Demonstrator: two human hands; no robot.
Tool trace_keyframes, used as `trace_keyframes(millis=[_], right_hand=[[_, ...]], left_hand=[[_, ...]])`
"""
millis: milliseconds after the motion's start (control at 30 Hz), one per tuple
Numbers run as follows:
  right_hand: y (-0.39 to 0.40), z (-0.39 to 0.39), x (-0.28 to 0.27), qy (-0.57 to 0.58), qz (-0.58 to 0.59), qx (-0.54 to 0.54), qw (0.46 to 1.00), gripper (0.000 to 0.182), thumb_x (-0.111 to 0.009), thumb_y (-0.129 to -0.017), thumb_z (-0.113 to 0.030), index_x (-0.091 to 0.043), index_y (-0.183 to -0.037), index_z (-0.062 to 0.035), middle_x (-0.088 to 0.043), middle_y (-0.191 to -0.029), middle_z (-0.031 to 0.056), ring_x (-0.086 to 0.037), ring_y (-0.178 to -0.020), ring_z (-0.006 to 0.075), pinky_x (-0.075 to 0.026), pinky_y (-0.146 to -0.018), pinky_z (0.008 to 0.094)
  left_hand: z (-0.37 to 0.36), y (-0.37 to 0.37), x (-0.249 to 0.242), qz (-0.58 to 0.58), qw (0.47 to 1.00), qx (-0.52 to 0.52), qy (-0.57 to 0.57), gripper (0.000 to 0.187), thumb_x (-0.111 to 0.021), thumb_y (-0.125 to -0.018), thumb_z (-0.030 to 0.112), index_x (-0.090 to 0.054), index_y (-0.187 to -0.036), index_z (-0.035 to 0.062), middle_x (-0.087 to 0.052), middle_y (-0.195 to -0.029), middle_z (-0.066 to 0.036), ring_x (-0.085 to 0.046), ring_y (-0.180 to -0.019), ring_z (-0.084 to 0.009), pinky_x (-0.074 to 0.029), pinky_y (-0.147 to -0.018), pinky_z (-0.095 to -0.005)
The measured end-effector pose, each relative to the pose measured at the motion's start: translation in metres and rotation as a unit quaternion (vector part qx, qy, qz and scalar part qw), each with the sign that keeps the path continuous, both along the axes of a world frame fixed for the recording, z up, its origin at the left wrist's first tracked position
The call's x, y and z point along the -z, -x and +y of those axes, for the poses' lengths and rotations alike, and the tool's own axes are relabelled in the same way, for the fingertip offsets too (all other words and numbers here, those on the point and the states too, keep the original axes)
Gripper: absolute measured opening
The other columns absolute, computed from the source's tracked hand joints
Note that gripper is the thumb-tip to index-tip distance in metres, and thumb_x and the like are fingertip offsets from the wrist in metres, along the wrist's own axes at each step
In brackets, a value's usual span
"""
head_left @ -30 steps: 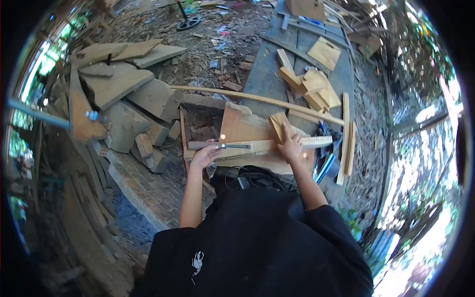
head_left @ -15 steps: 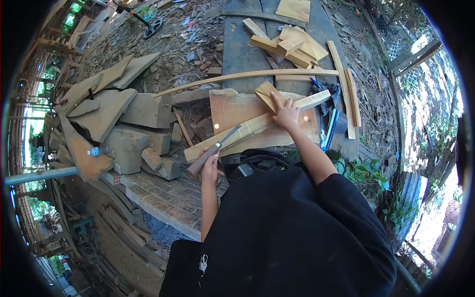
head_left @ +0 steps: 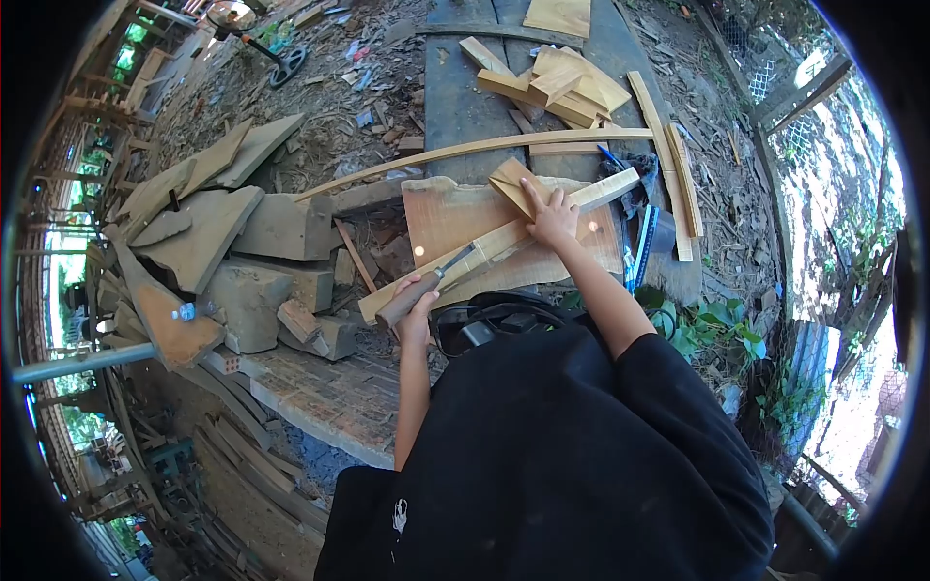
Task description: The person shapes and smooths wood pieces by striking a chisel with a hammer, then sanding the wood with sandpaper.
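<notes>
My left hand (head_left: 417, 317) is wrapped round the brown handle of a chisel (head_left: 408, 299). The chisel's narrow metal blade slants up to the right, its tip over a long pale wooden strip (head_left: 509, 238) near some marks. With my right hand (head_left: 556, 219) I grip a short wooden block (head_left: 513, 184) against the strip, the index finger stretched along the block. Strip and block lie across a wide reddish-brown board (head_left: 438, 215).
Wood offcuts (head_left: 562, 82) are piled on the dark bench (head_left: 455, 107) ahead. A long thin lath (head_left: 465, 152) crosses it. A blue ruler (head_left: 646, 237) and dark cup lie to the right. Stone-like slabs (head_left: 223, 232) are stacked at left, and black cables (head_left: 499, 315) lie near my body.
The chisel has tilted and its tip has come lower onto the strip, while my left hand has turned round the handle. My right hand keeps its place on the block. The view has shifted slightly.
</notes>
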State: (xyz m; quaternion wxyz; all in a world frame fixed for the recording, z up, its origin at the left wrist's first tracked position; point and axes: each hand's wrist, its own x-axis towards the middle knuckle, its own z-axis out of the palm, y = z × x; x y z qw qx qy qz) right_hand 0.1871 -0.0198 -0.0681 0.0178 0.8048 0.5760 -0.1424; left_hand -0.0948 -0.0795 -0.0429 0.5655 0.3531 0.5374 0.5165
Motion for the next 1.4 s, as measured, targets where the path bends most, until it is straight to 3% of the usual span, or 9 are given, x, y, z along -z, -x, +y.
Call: trace_keyframes(millis=[467,567,800,833,1000,1167,1267,1333,1400], right_hand=[[-0.001,-0.002,-0.001,-0.009,0.006,-0.004,1.0,0.092,-0.066,-0.069,-0.032,-0.002,-0.135,-0.0442,-0.035,-0.123,0.0197,-0.038,-0.111,0.0329,-0.033,-0.087,0.0454],[-0.001,-0.002,0.002,-0.01,0.017,-0.002,1.0,0.093,-0.066,-0.069,-0.03,-0.003,-0.135,-0.0443,-0.035,-0.123,0.02,-0.038,-0.111,0.0329,-0.033,-0.087,0.0459],[-0.01,0.016,0.001,0.042,0.053,0.006,0.998,0.09,-0.065,-0.064,-0.022,-0.014,-0.135,-0.0439,-0.042,-0.118,0.0223,-0.039,-0.113,0.0379,-0.032,-0.092,0.0445],[-0.019,0.025,-0.012,0.047,0.16,-0.002,0.986,0.081,-0.066,-0.061,-0.021,-0.031,-0.132,-0.0382,-0.044,-0.119,0.0263,-0.045,-0.111,0.0381,-0.035,-0.094,0.0396],[0.002,0.054,-0.117,-0.176,0.438,-0.142,0.87,0.07,-0.066,-0.06,-0.009,-0.046,-0.127,-0.0191,-0.054,-0.112,0.0202,-0.054,-0.099,0.0221,-0.042,-0.085,0.0287],[0.052,0.022,-0.295,-0.388,0.309,-0.25,0.831,0.068,-0.074,-0.063,-0.009,-0.049,-0.125,-0.0204,-0.047,-0.087,0.0066,-0.053,-0.072,0.014,-0.045,-0.06,0.0251],[0.065,0.009,-0.315,-0.459,0.291,-0.29,0.788,0.069,-0.074,-0.061,-0.008,-0.049,-0.124,-0.0214,-0.046,-0.086,0.0065,-0.052,-0.071,0.0142,-0.045,-0.059,0.0263],[0.075,0.004,-0.299,-0.385,0.287,-0.286,0.829,0.071,-0.073,-0.059,-0.009,-0.049,-0.124,-0.0246,-0.044,-0.079,0.0054,-0.05,-0.07,0.0151,-0.044,-0.06,0.0285],[0.085,0.007,-0.257,-0.334,0.073,-0.333,0.879,0.07,-0.072,-0.058,-0.012,-0.05,-0.122,-0.029,-0.043,-0.077,0.0064,-0.048,-0.069,0.0177,-0.042,-0.061,0.0295]], left_hand=[[0.022,-0.008,-0.024,0.139,0.987,0.083,-0.002,0.039,-0.061,-0.066,-0.004,-0.052,-0.104,0.0022,-0.054,-0.097,-0.006,-0.054,-0.089,-0.0141,-0.046,-0.075,-0.0242],[0.038,-0.016,-0.031,0.063,0.996,0.063,0.029,0.035,-0.068,-0.062,0.001,-0.058,-0.095,0.0024,-0.058,-0.091,-0.004,-0.058,-0.082,-0.015,-0.047,-0.072,-0.0261],[0.072,-0.034,-0.033,0.23,0.965,0.113,-0.048,0.028,-0.071,-0.058,0.005,-0.062,-0.085,0.0043,-0.063,-0.078,-0.003,-0.061,-0.073,-0.0127,-0.048,-0.067,-0.0264],[0.076,-0.039,-0.034,0.25,0.96,0.106,-0.062,0.027,-0.071,-0.058,0.004,-0.062,-0.084,0.0047,-0.063,-0.078,-0.003,-0.06,-0.072,-0.012,-0.048,-0.066,-0.0255],[0.081,-0.049,-0.024,0.307,0.946,0.088,-0.049,0.03,-0.073,-0.054,0.016,-0.062,-0.078,0.0033,-0.065,-0.076,-0.011,-0.064,-0.075,-0.0218,-0.05,-0.068,-0.0319],[0.079,-0.071,-0.029,0.363,0.929,0.05,-0.051,0.028,-0.072,-0.056,0.017,-0.06,-0.075,-0.0004,-0.062,-0.075,-0.018,-0.062,-0.074,-0.0318,-0.049,-0.066,-0.0374],[0.072,-0.092,-0.07,0.402,0.915,0.045,-0.006,0.025,-0.071,-0.056,0.014,-0.061,-0.075,0.0,-0.062,-0.076,-0.019,-0.061,-0.076,-0.034,-0.048,-0.068,-0.0389],[0.075,-0.103,-0.067,0.4,0.914,0.031,-0.058,0.021,-0.068,-0.058,0.01,-0.061,-0.076,0.0011,-0.062,-0.077,-0.019,-0.059,-0.078,-0.0352,-0.048,-0.068,-0.0404],[0.077,-0.108,-0.07,0.407,0.911,0.047,-0.046,0.021,-0.067,-0.058,0.009,-0.061,-0.076,0.0008,-0.061,-0.077,-0.018,-0.059,-0.078,-0.0346,-0.047,-0.069,-0.0409]])
